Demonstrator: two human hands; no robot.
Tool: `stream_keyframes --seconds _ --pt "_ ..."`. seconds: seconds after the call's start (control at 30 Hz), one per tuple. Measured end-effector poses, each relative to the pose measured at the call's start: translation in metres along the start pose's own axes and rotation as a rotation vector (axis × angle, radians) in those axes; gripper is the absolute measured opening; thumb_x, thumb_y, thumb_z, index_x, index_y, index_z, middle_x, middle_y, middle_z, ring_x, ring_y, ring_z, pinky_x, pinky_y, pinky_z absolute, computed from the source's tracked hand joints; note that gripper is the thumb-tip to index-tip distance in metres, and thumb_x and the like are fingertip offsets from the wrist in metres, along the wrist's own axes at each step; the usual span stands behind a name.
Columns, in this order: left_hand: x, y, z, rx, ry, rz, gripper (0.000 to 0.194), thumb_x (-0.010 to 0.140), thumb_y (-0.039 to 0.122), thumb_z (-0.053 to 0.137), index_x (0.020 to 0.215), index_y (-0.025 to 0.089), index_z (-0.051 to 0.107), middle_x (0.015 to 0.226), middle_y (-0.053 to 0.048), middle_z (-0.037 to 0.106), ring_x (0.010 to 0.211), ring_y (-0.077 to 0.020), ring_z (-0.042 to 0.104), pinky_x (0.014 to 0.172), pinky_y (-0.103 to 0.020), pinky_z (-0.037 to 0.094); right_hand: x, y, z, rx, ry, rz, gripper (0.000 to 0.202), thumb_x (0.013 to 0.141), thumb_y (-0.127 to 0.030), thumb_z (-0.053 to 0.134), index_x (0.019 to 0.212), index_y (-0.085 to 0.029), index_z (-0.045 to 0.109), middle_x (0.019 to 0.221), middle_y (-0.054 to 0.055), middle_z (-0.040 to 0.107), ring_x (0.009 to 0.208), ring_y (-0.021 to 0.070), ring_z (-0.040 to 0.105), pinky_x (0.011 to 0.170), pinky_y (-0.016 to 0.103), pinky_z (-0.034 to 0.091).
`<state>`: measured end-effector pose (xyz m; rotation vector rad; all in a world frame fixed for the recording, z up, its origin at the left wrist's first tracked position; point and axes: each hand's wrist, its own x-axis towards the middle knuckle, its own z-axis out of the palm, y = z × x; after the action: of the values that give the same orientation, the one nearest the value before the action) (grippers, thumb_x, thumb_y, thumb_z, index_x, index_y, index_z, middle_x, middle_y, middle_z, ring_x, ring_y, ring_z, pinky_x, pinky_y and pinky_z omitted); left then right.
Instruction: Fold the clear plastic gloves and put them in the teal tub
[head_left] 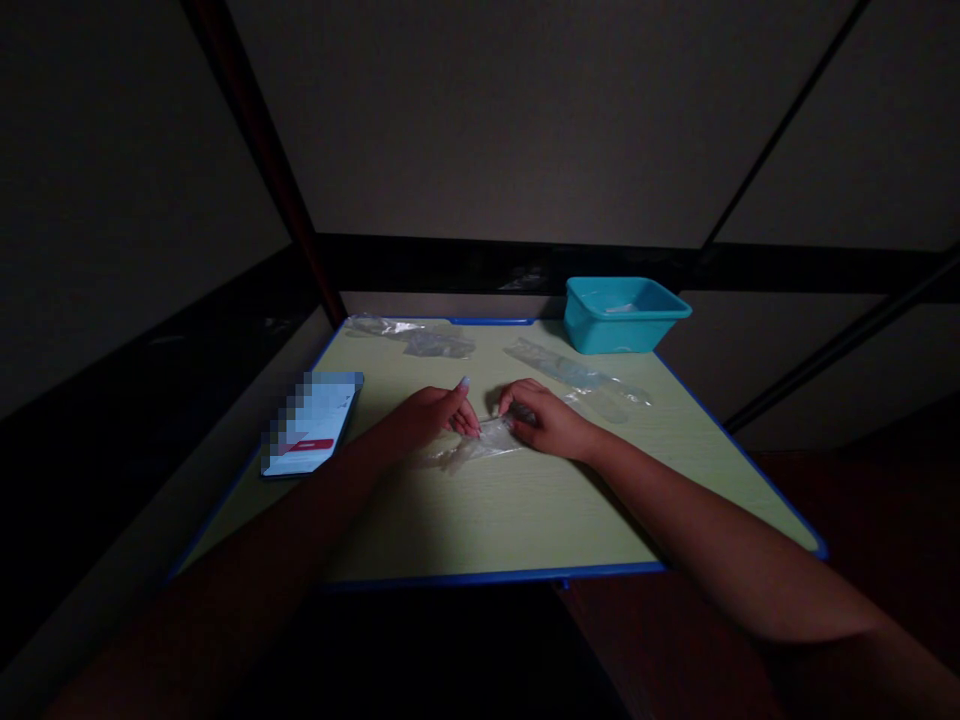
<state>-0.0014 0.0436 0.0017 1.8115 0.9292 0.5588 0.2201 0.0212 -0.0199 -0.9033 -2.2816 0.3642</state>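
forearms (675, 510) reach over the table (510, 530). leftmost is a lit phone (311, 425), then loose wraps (439, 345) behind. left hand (439, 410) sits half open, thumb raised, fingertips at a clear bag (491, 440) on the table; can't tell if it grips. right hand (551, 422) curls closed on the bag's right part. uneven pulling could tear thin film. rightmost, a blue tub (626, 335).

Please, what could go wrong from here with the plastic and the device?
The thin plastic at the left hand and right hand could crease or tear if pulled. The device lies by the left edge of the table, close to the left forearm, so a bump might push it off.
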Motion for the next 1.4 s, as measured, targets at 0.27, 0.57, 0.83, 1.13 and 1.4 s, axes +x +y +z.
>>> stream_keyframes --seconds 0.27,0.57,0.83,1.13,1.4 --pt "0.000 -0.010 0.002 0.148 0.131 0.109 0.027 0.082 0.039 0.044 0.079 0.017 0.059 0.074 -0.003 0.064 0.070 -0.0155 0.058 0.067 -0.027 0.046 0.002 -0.007 -0.001 0.035 -0.031 -0.054 0.024 0.068 -0.003 0.055 0.084 -0.020 0.060 0.084 0.004 0.059 0.086 0.0203 0.052 0.082 0.035 0.040" --pt "-0.003 -0.006 -0.002 0.385 0.013 0.315 0.038 0.060 0.010 0.040 0.092 0.019 0.058 0.095 -0.003 0.063 0.088 -0.0186 0.053 0.081 -0.031 0.043 0.003 -0.010 -0.002 0.075 -0.029 -0.048 0.018 0.067 -0.001 0.054 0.069 -0.020 0.056 0.072 0.002 0.054 0.077 0.0178 0.050 0.075 0.032 0.039" --pt "-0.008 -0.001 0.001 0.542 -0.145 0.460 0.039 0.061 0.006 0.046 0.094 0.021 0.060 0.099 -0.003 0.060 0.099 -0.0209 0.049 0.092 -0.033 0.034 0.002 -0.011 -0.001 0.108 -0.027 0.007 0.017 0.068 -0.003 0.055 0.070 -0.020 0.053 0.072 0.001 0.054 0.075 0.0174 0.050 0.074 0.032 0.039" --pt "-0.004 -0.003 0.000 0.548 -0.044 0.447 0.008 0.076 0.023 0.059 0.070 0.019 0.059 0.085 -0.003 0.063 0.089 -0.0186 0.053 0.088 -0.031 0.035 -0.001 -0.008 0.000 0.138 -0.017 0.075 0.012 0.072 -0.008 0.054 0.074 -0.019 0.053 0.074 0.002 0.053 0.074 0.0175 0.050 0.070 0.030 0.040" --pt "-0.008 -0.001 0.000 0.218 -0.030 0.119 0.012 0.070 0.028 0.062 0.070 0.017 0.056 0.066 0.001 0.059 0.063 -0.0134 0.054 0.059 -0.024 0.039 -0.002 -0.005 0.002 0.137 0.000 0.120 0.013 0.073 -0.009 0.054 0.080 -0.020 0.052 0.079 0.002 0.055 0.076 0.0166 0.052 0.071 0.029 0.042"
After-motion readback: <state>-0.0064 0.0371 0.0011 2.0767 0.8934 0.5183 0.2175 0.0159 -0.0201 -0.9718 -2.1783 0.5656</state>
